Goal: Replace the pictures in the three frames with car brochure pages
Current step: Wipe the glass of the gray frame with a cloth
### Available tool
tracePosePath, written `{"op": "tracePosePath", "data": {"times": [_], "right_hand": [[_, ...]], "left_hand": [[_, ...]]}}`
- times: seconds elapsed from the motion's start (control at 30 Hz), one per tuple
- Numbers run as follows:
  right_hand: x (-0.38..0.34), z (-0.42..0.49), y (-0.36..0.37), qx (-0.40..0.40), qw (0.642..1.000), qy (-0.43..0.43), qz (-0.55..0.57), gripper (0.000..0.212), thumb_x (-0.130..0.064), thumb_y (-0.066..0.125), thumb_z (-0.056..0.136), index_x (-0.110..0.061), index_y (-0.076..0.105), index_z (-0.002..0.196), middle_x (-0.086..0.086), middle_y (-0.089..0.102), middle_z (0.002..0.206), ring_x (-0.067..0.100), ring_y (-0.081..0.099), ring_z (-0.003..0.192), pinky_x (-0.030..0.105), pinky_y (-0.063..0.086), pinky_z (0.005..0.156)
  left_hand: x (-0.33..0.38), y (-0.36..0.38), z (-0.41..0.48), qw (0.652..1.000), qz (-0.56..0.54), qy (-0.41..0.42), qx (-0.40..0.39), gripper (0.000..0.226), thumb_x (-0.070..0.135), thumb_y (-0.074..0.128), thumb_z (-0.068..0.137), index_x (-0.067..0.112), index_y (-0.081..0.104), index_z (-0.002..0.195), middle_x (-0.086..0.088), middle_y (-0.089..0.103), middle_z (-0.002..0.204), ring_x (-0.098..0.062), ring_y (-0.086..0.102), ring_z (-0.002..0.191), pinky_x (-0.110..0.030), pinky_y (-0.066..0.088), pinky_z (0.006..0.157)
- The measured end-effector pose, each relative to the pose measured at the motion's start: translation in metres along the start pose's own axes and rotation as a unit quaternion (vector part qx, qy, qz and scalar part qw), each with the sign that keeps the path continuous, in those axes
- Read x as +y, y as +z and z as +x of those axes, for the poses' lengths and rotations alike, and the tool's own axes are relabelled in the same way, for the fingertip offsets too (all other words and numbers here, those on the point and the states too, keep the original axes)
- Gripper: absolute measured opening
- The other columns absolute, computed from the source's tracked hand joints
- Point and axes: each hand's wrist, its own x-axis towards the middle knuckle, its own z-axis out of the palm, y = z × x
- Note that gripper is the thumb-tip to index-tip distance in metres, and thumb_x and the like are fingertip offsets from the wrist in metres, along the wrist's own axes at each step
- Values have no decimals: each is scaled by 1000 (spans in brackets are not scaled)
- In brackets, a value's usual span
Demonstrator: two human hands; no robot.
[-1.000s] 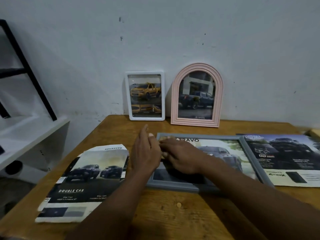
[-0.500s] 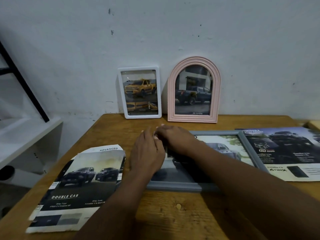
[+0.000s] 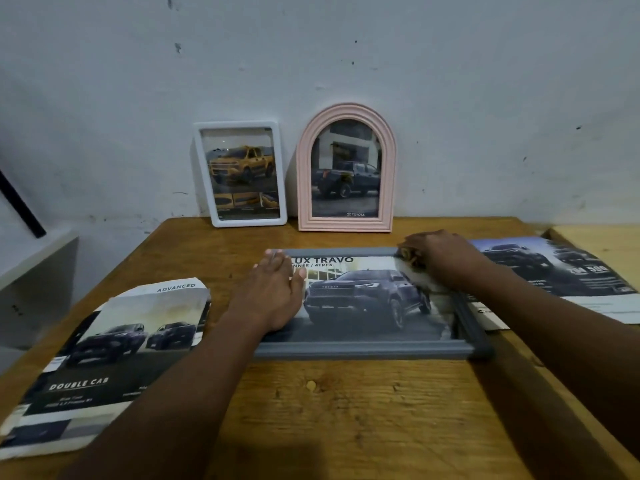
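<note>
Left brochure (image 3: 114,348): This lies well left of your left fingers, close to the table's left edge. It is thin paper with ragged, curling edges, so slide it flat rather than lifting it by a corner.
White frame (image 3: 249,221): It leans on the wall beyond your left fingertips, with a yellow truck page inside. It probably tips easily, so keep your reach low.
Left hand (image 3: 273,296): It lies flat on the left end of the grey frame. The fingers are straight and together, and the thumb is spread right onto the page.
Pink frame (image 3: 344,225): It leans on the wall beyond the gap between your hands, with a dark truck page inside.
Grey frame (image 3: 363,349): It lies flat on the table (image 3: 346,410) between your two hands. The rails look stiff and the frame is probably light. Take it by the long rails.
Page (image 3: 363,296): It sits inside the grey frame under both hands. It is glossy and soft, and likely to slip and crease. Press with flat pads, smoothing from your left thumb toward your right fingers.
Right hand (image 3: 440,261): It is on the frame's far right corner with the fingers curled down onto the page corner. You cannot tell whether they pinch or only press.
Right brochure (image 3: 554,268): It lies just right of your right wrist, and its edge appears to be caught under the frame's right rail. Lifting the frame may drag it.
Room: The widest bare wood is nearer to you than both wrists, so pull the frame that way.
</note>
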Motion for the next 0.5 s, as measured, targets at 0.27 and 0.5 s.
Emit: {"op": "tracePosePath", "data": {"times": [0.27, 0.5], "right_hand": [[30, -56, -55, -43, 995, 59, 69, 27, -3, 57, 91, -13, 74, 108, 11, 73, 105, 29, 66, 92, 35, 51, 74], [10, -139, -93, -308, 947, 5, 95, 30, -17, 58, 94, -37, 64, 116, -15, 63, 116, 5, 60, 108, 33, 53, 93]], "left_hand": [[-4, 0, 1, 998, -57, -4, 13, 63, 50, 22, 106, 11, 37, 152, -14, 28, 164, -29, 18, 153, -50, 20, 123], [11, -26, -14, 993, -8, -88, 79, 58, 55, 36, 103, 18, 39, 147, -12, 48, 147, -30, 51, 127, -47, 46, 100]]}}
